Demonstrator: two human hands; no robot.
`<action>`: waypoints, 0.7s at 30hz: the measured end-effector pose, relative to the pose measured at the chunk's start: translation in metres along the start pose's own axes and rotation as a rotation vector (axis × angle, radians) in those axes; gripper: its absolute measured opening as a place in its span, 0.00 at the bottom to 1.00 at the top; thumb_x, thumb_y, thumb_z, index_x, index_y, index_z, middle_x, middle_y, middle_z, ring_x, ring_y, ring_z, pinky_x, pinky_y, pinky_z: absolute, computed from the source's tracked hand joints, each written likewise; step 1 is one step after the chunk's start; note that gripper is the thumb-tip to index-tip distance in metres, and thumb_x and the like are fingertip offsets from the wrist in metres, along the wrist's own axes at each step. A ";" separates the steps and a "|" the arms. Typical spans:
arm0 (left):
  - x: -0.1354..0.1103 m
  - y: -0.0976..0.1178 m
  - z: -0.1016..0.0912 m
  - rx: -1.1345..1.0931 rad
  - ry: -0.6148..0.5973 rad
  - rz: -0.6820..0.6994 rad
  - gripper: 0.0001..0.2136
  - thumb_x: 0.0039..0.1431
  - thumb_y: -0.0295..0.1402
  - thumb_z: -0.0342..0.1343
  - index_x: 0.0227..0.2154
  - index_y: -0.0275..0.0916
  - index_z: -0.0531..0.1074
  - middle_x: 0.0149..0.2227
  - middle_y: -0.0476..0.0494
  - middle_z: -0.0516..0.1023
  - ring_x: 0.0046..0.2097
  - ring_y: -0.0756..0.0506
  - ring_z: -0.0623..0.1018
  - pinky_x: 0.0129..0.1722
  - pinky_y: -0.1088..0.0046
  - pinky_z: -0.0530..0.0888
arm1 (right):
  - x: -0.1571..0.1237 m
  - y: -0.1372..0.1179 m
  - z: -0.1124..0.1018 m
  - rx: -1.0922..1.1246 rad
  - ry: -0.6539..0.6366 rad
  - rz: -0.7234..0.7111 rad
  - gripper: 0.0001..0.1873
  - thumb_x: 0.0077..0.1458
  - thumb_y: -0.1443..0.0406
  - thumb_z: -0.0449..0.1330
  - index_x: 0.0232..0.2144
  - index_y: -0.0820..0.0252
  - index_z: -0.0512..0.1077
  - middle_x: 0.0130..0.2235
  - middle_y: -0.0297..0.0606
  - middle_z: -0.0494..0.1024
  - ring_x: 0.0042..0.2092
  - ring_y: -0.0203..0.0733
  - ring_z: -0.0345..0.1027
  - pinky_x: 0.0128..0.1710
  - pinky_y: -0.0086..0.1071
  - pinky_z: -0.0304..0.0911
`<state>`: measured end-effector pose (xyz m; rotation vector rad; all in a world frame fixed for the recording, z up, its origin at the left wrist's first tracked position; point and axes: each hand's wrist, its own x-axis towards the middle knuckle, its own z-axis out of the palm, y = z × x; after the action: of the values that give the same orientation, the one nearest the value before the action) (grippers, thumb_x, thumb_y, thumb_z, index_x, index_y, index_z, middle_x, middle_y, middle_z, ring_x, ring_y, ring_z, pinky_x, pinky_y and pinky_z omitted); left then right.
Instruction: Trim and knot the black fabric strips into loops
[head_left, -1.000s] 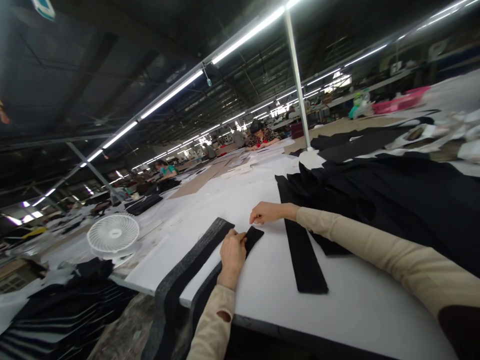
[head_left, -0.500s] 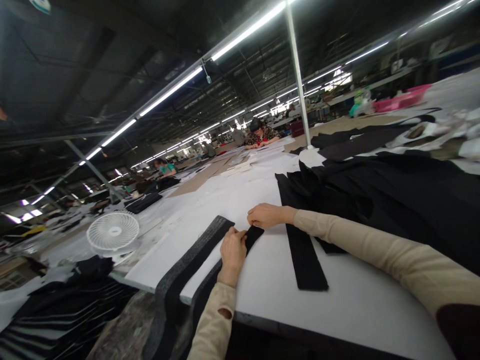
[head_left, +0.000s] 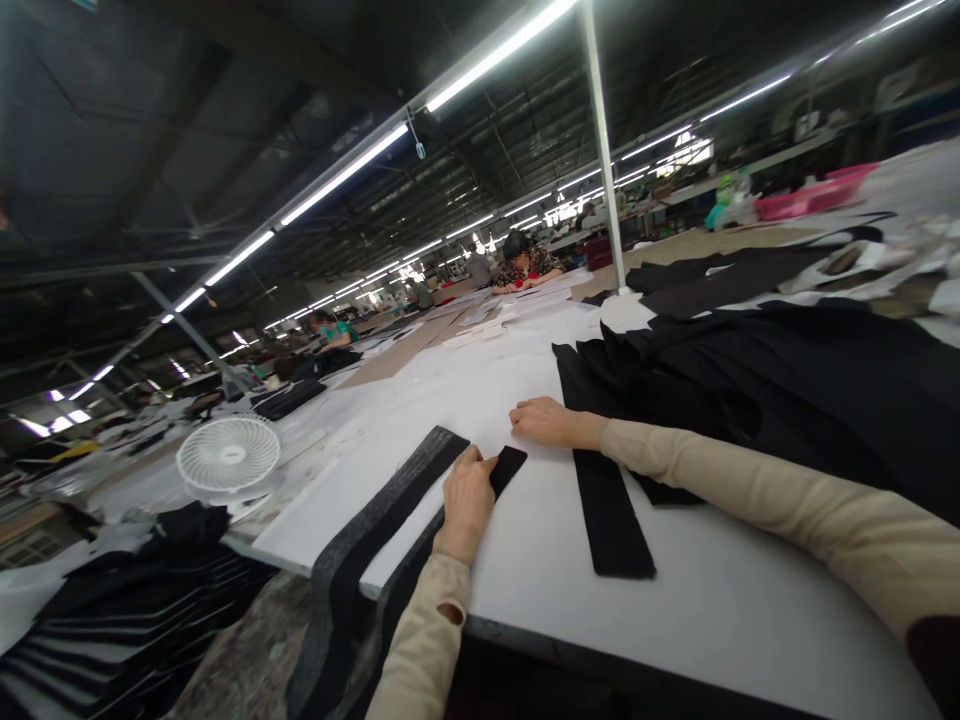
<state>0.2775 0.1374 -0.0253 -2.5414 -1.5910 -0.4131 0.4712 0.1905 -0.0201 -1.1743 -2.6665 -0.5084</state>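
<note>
My left hand (head_left: 466, 497) rests on the end of a narrow black fabric strip (head_left: 507, 466) on the white table (head_left: 525, 560), thumb and fingers pinching the strip's edge. My right hand (head_left: 546, 421) lies flat on the table just beyond that strip's end, fingers stretched out, holding nothing. A wider grey-edged black strip (head_left: 390, 500) lies to the left and hangs over the table's front edge. Another black strip (head_left: 611, 510) lies under my right forearm.
A big heap of black fabric (head_left: 787, 390) covers the table's right side. A white fan (head_left: 227, 455) stands at left, with stacked dark cloth (head_left: 127, 610) below it. A metal post (head_left: 606, 150) rises from the table. Other people work at far tables.
My right hand has let go of its pinch, moved slightly right and away from the strip's end, and flattened on the table. My left hand stays on the strip.
</note>
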 end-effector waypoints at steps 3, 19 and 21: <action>0.014 0.007 0.002 -0.004 -0.002 -0.030 0.19 0.58 0.22 0.43 0.40 0.44 0.78 0.37 0.40 0.71 0.39 0.46 0.72 0.37 0.72 0.67 | 0.005 0.001 -0.004 0.114 0.052 0.027 0.23 0.51 0.78 0.51 0.47 0.60 0.72 0.45 0.43 0.73 0.47 0.41 0.67 0.41 0.30 0.61; -0.022 -0.049 -0.007 -0.303 0.007 -0.034 0.14 0.57 0.26 0.51 0.41 0.45 0.78 0.33 0.48 0.74 0.36 0.50 0.75 0.38 0.75 0.69 | 0.006 -0.011 -0.009 0.285 -0.188 0.110 0.20 0.47 0.79 0.52 0.41 0.66 0.75 0.46 0.49 0.74 0.49 0.48 0.67 0.48 0.33 0.60; -0.029 -0.053 -0.006 -0.322 0.028 0.019 0.15 0.57 0.25 0.49 0.41 0.45 0.77 0.33 0.48 0.74 0.35 0.50 0.74 0.37 0.75 0.69 | 0.007 -0.011 -0.008 0.297 -0.196 0.097 0.21 0.47 0.79 0.52 0.43 0.66 0.75 0.47 0.50 0.73 0.49 0.49 0.67 0.48 0.34 0.60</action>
<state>0.2175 0.1341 -0.0303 -2.7607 -1.6015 -0.7559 0.4591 0.1850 -0.0128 -1.3094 -2.7024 0.0214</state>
